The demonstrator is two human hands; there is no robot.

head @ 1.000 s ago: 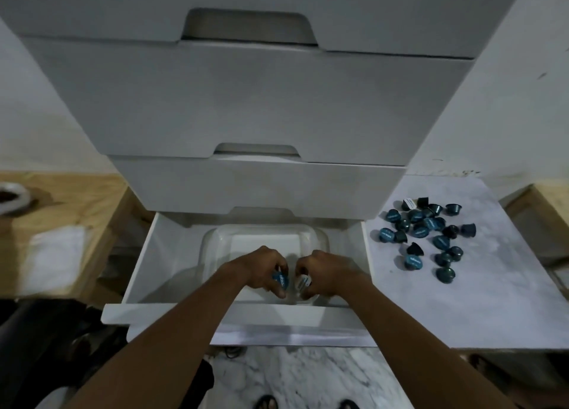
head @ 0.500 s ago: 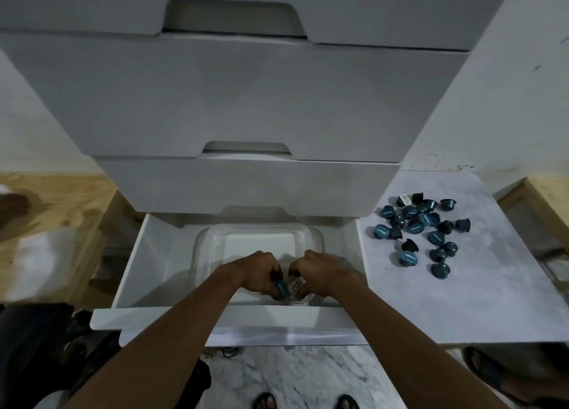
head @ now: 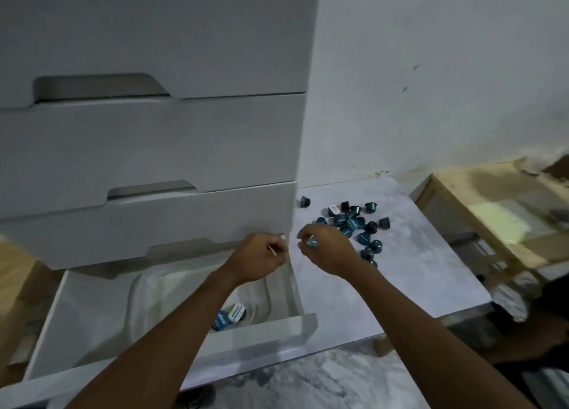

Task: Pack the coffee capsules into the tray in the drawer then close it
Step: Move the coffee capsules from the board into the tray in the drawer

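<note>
The bottom drawer (head: 184, 356) stands pulled out, with a translucent white tray (head: 138, 285) inside it. Two blue coffee capsules (head: 228, 316) lie at the tray's near right corner. A pile of several blue and dark capsules (head: 354, 224) sits on the white slab beside the cabinet, and one capsule (head: 304, 201) lies apart near the cabinet's side. My left hand (head: 261, 257) hovers over the drawer's far right corner with curled fingers and nothing visible in it. At the pile's left edge, my right hand (head: 326, 248) pinches a blue capsule (head: 312, 241) at its fingertips.
Closed white drawers (head: 147, 224) overhang the back of the open drawer. The capsule pile rests on a marble-look slab (head: 415, 270). A wooden shelf frame (head: 492, 224) stands to the right. A dark shape (head: 538, 316) sits at the lower right.
Both hands have left the tray's near edge and moved up and right toward the pile. The two capsules they held now lie in the tray. My view has swung right.
</note>
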